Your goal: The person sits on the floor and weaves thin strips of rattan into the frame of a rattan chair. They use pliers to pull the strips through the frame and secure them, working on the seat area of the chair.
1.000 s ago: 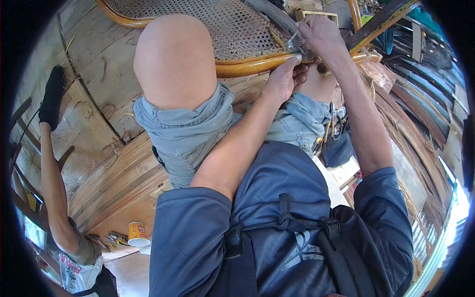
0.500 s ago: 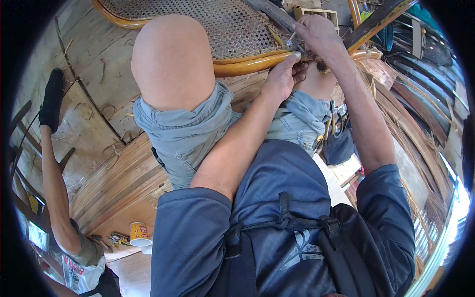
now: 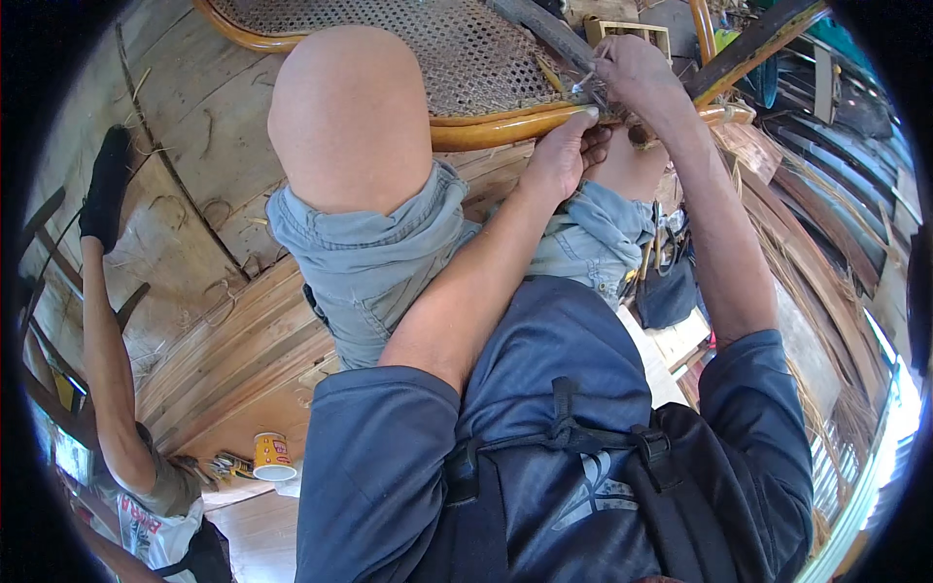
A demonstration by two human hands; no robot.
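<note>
A glossy orange-brown curved frame [image 3: 510, 128] edges a panel of woven cane mesh [image 3: 466, 63] in front of me. My left hand [image 3: 567, 155] is closed at the frame's right part, thumb pressed on its top edge and fingers curled below. Just above and to the right, my right hand [image 3: 637, 78] is pinched, bent at the wrist. From its fingers a thin piece with a small pale tip [image 3: 580, 85] pokes out beside the frame; its kind is too small to tell. A dark pole [image 3: 544, 29] meets the frame close to both hands.
A dark and yellow bar [image 3: 763, 49] slants at the upper right. Loose fibre strands and long strips [image 3: 797, 223] lie along the right. Wooden planks [image 3: 233, 340] and a yellow cup [image 3: 273, 457] are at left. Another person's arm [image 3: 112, 350] reaches in at far left.
My right hand has turned slightly, and the pale-tipped piece in its fingers now points lower. My left hand keeps its place on the frame. The whole view has shifted a little.
</note>
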